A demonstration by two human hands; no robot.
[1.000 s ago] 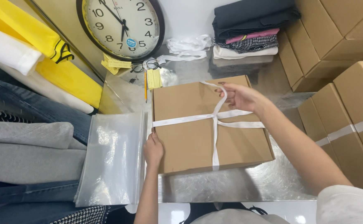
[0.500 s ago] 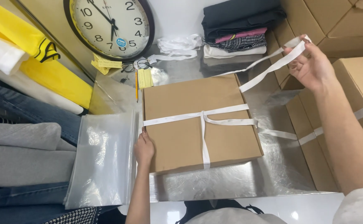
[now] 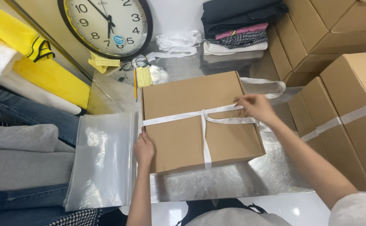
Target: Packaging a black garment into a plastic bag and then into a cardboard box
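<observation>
Head view, looking straight down: a flat brown cardboard box (image 3: 199,121) sits in the middle of the shiny metal table (image 3: 233,184), with a white ribbon (image 3: 204,125) already crossed over its lid, one band across and one down the front. The left hand (image 3: 144,149) is flat against the box's left edge, fingers together, bracing it beside the stack of clear plastic bags (image 3: 103,161). The right hand (image 3: 256,108) is on the lid's right side, fingertips pinching the ribbon where the cross band reaches the edge, and a loose loop of ribbon lies on the table just behind the box's far right corner. This looks like the tying step, with the wrap made and the knot not yet closed. The next move probably calls for drawing that slack in evenly while the left hand stops the box sliding. Only this one view is on offer.
</observation>
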